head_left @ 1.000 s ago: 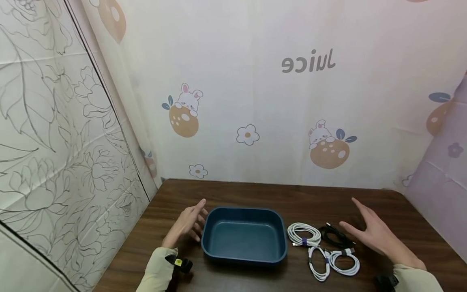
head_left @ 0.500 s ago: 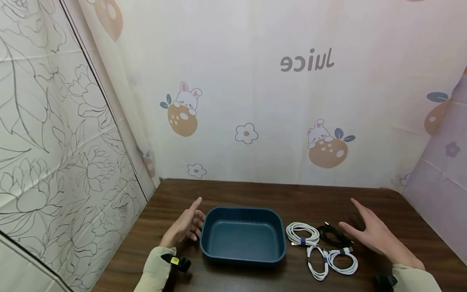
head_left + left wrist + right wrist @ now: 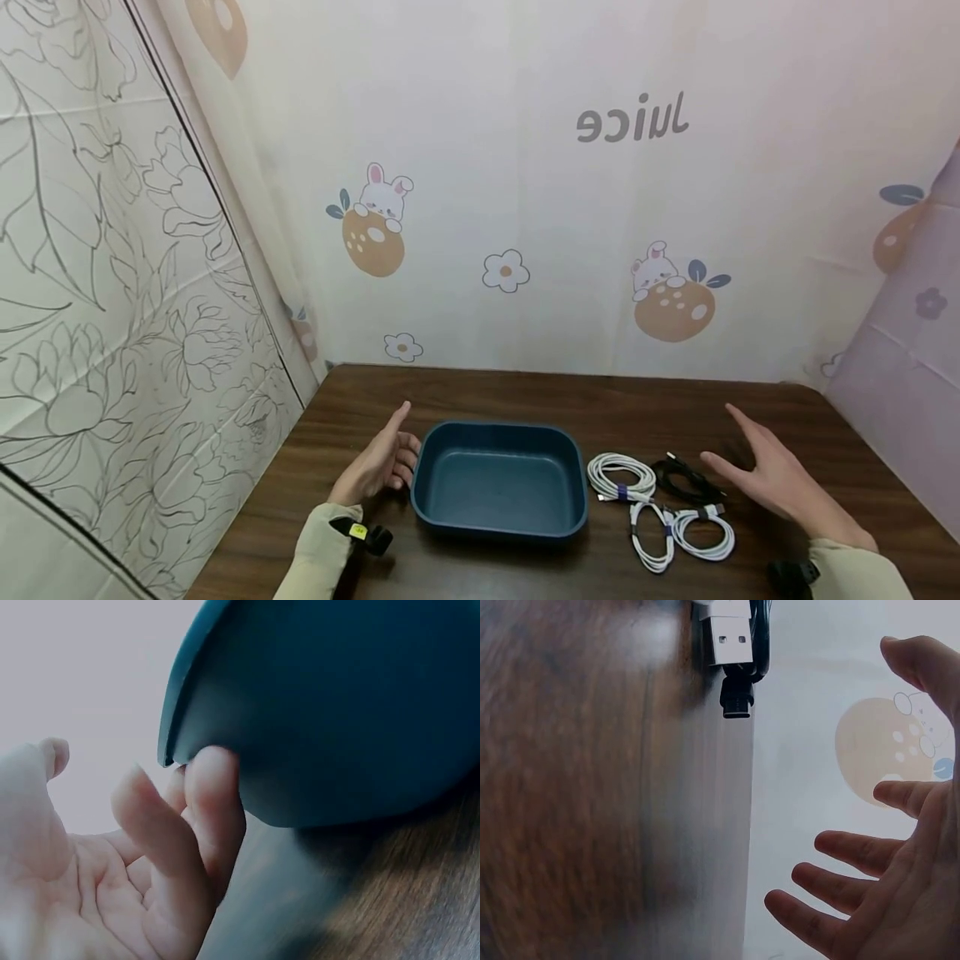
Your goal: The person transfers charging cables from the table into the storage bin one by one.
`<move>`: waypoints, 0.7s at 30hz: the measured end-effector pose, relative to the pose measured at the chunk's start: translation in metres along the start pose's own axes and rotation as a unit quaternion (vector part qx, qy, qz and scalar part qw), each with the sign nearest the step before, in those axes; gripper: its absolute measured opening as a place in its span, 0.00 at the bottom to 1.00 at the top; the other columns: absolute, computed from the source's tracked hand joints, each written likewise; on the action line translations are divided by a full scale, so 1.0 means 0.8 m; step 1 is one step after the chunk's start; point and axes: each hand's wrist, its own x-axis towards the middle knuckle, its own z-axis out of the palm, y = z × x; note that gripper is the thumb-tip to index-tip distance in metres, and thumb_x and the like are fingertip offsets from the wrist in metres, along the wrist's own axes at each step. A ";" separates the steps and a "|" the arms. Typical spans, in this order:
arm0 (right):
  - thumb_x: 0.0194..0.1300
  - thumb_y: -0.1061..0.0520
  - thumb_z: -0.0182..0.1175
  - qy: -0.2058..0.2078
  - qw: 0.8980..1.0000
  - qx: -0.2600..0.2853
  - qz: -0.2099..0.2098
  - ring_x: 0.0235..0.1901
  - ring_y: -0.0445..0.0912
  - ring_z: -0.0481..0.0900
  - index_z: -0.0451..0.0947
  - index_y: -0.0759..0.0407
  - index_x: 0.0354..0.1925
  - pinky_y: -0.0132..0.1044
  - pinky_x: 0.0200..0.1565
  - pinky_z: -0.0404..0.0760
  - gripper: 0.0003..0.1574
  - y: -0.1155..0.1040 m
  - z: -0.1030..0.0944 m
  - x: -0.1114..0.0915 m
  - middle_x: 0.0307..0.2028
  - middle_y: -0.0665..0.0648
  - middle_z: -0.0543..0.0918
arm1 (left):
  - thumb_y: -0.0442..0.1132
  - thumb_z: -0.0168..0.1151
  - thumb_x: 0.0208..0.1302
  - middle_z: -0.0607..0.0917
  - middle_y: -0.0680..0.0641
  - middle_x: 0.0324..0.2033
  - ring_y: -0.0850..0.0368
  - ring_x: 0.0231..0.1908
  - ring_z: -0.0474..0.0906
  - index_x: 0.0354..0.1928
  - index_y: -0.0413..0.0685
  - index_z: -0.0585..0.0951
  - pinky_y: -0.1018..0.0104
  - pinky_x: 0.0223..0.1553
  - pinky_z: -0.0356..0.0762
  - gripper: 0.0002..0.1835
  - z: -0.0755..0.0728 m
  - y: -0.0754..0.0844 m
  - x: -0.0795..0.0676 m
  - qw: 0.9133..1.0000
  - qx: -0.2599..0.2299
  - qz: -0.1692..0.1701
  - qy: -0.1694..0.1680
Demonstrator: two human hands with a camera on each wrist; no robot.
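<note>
A dark teal rectangular tray with raised sides stands at the middle of the wooden table. Just left of it is my left hand, fingers loosely bent, fingertips right at the tray's side in the left wrist view. Right of the tray lie a coiled white cable, a coiled black cable and two smaller white coils, a narrow one and a round one. My right hand hovers right of the cables, fingers spread and holding nothing. The right wrist view shows a white USB plug and a black plug.
The brown wooden table reaches back to a printed curtain with rabbits and fruit. Another curtain with line-drawn flowers hangs along the left side. Dark wrist cameras sit at both cuffs, the left one near the tray.
My left hand has turned slightly, its thumb shifting up and left, away from the tray's rim. The right hand, tray and cables stay in place; the head view has moved a little.
</note>
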 end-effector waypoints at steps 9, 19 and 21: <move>0.70 0.34 0.61 0.000 1.000 0.010 0.002 0.65 0.83 0.58 0.36 0.63 0.82 0.81 0.54 0.63 0.65 0.000 -0.001 -0.001 0.72 0.85 0.54 | 0.80 0.47 0.64 0.74 0.53 0.14 0.62 0.12 0.72 0.29 0.48 0.74 0.71 0.13 0.68 0.39 0.002 -0.004 0.005 1.000 -0.017 -0.012 0.009; 0.70 0.34 0.62 0.001 1.000 0.008 0.000 0.65 0.83 0.58 0.37 0.63 0.82 0.81 0.54 0.63 0.65 -0.002 0.001 -0.002 0.71 0.85 0.55 | 0.73 0.54 0.69 0.75 0.53 0.15 0.62 0.11 0.72 0.26 0.48 0.74 0.73 0.12 0.69 0.34 0.005 -0.008 0.007 1.000 0.003 -0.005 0.011; 0.70 0.34 0.62 -0.001 1.000 0.007 0.001 0.65 0.83 0.58 0.37 0.63 0.82 0.81 0.54 0.64 0.65 -0.002 0.000 -0.002 0.71 0.85 0.56 | 0.70 0.56 0.70 0.76 0.53 0.15 0.63 0.12 0.73 0.25 0.47 0.75 0.73 0.12 0.70 0.32 0.005 -0.009 0.007 1.000 0.013 -0.003 0.008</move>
